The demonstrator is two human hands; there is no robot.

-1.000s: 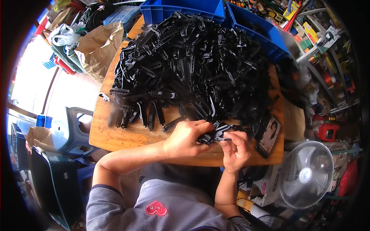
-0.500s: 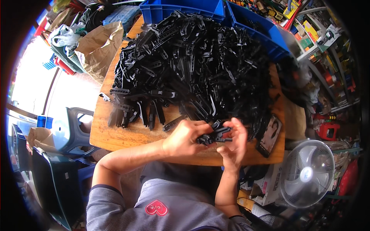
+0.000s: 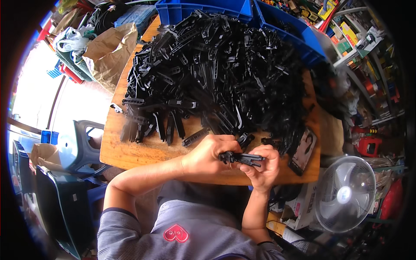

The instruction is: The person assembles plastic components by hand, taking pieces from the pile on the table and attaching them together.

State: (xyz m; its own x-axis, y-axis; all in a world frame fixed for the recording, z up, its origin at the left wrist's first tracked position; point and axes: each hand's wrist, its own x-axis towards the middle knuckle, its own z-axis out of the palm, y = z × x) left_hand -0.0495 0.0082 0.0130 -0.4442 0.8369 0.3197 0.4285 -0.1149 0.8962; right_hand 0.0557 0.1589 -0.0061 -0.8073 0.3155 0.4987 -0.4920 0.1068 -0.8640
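Observation:
Just above the near table edge, my left hand (image 3: 209,155) is closed round one end of a long black plastic part (image 3: 244,158). My right hand (image 3: 264,168) grips the other end between thumb and fingers. Slots and prongs show along the part; whether it is one piece or several together I cannot tell. Beyond my hands a big heap of similar black plastic parts (image 3: 208,69) covers most of the wooden table (image 3: 125,154). A few of them lie loose along its near side, one (image 3: 196,137) close to my left knuckles.
Two blue plastic bins (image 3: 203,12) stand behind the heap. A phone-like flat thing with a picture (image 3: 302,151) lies at the table's right edge. A fan (image 3: 344,195) stands at lower right, a grey-blue chair (image 3: 82,145) at left, and a brown paper bag (image 3: 110,54) at upper left.
My right hand has come down and its spread fingers have closed on the black plastic part. The part now lies stretched between both hands; the heap looks the same.

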